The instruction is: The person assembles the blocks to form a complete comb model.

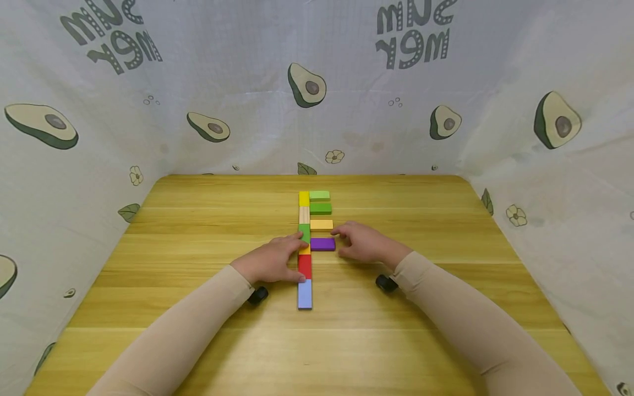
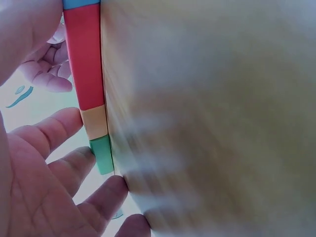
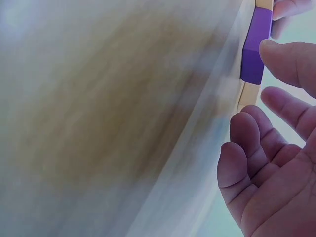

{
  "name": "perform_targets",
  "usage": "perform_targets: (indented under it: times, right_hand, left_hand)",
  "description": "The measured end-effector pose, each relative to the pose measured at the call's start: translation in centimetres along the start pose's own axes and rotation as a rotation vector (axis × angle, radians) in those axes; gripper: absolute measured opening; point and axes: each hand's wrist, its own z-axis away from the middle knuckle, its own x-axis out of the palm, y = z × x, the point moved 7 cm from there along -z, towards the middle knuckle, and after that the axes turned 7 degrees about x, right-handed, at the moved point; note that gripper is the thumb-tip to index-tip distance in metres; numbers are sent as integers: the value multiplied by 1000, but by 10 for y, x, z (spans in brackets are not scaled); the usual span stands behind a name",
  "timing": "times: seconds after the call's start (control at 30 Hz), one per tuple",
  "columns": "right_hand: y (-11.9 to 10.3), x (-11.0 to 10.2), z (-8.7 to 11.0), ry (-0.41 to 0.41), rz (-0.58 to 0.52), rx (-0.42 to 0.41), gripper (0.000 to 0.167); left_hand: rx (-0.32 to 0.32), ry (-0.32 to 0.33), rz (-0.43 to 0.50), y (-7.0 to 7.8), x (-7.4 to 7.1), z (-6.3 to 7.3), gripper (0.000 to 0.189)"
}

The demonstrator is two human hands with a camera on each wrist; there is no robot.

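Flat coloured blocks form a straight column on the table: yellow (image 1: 304,198), plain wood (image 1: 304,215), green (image 1: 304,228), orange (image 1: 306,251), red (image 1: 305,267) and light blue (image 1: 305,295). Light green (image 1: 319,196), darker green (image 1: 321,209), pale orange (image 1: 321,225) and purple (image 1: 323,245) blocks jut out from its right side. My left hand (image 1: 274,261) rests along the column's left, fingers spread, fingertips over the green and orange blocks, thumb by the red and blue ones. At the purple block's outer end is my right hand (image 1: 365,243), its fingers loosely bent and thumb tip right at that block.
The wooden table (image 1: 208,220) reaches back to a white curtain (image 1: 247,82) printed with avocados. The curtain also hangs along both sides. A small black device (image 1: 258,296) sits under the left wrist, another black device (image 1: 386,283) under the right.
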Motion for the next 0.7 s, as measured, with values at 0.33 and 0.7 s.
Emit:
perform_targets:
  times: [0.33,0.7]
  right_hand:
    - [1,-4,8,14,-16,-13,52]
    - [2,-10,16,27,-23,-3,52]
  left_hand:
    - [4,2,-64,3,-1,-1,84]
    - [14,-7,-151,12,-5,-3,86]
